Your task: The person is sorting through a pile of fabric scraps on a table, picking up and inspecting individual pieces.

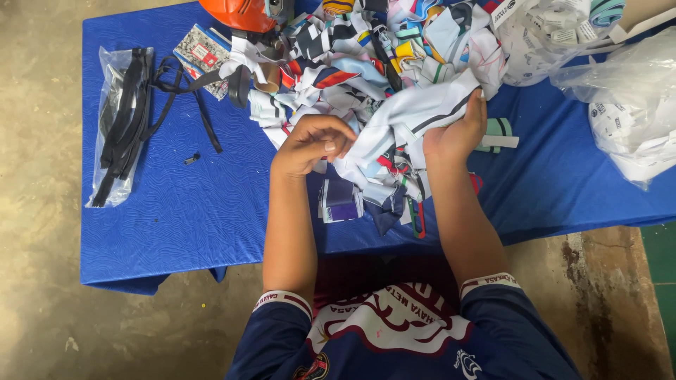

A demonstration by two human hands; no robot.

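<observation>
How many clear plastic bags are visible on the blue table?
3: one with black straps at the left edge, one with white pieces at top right, one at the right edge. Others may be hidden.

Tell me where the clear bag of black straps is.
In the head view, the clear bag of black straps lies at the far left of the blue table, left of the fabric pile.

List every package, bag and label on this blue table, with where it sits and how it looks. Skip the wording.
Clear bag of black straps: left side of the table, long and flat.
Patterned flat packet: top left, beside the orange object, with a small red label.
Purple and white label card: near edge, between the forearms.
Clear bags of white printed pieces: right side, crumpled.
</observation>
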